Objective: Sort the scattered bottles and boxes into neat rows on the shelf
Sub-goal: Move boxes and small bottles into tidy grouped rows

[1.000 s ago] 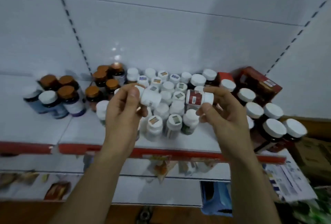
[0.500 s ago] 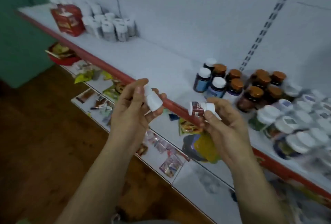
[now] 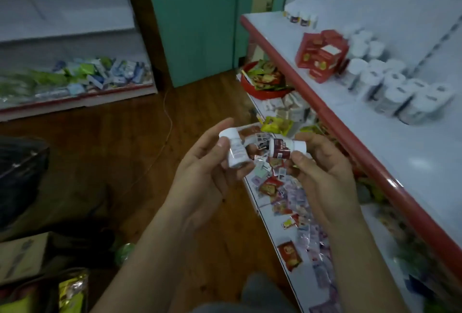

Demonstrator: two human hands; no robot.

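Left hand (image 3: 200,172) had fingers wrapped round a white bottle (image 3: 235,154); right hand (image 3: 322,172) pinched a red bottle (image 3: 281,150) at 3 o'clock of it.

No text legible, label print on white bottle (image 3: 236,155) blurred, print on maroon-labelled bottle (image 3: 280,154) too small to read

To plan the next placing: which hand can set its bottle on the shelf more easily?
Probably right: the right hand, holding the red-labelled bottle, is next to the shelf; the left hand, holding the white bottle, is farther out.
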